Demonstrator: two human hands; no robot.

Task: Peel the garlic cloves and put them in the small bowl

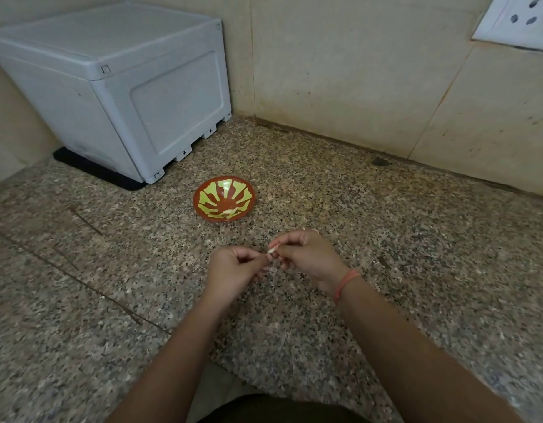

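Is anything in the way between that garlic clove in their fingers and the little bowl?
Nothing visible. The left hand and right hand pinch the garlic clove; only countertop lies between it and the small bowl.

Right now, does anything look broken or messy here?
Nothing looks spilled. The small bowl sits upright on the counter. Two little oddities: a thin dark line crosses the counter's left side, like a crack or seam, and a dark blotch sits near the foot of the wall.

Pale garlic clove (272, 249) pinched between left grip (233, 267) and right grip (306, 257). Red bowl (213, 195), yellow-green pattern, upright just beyond both.
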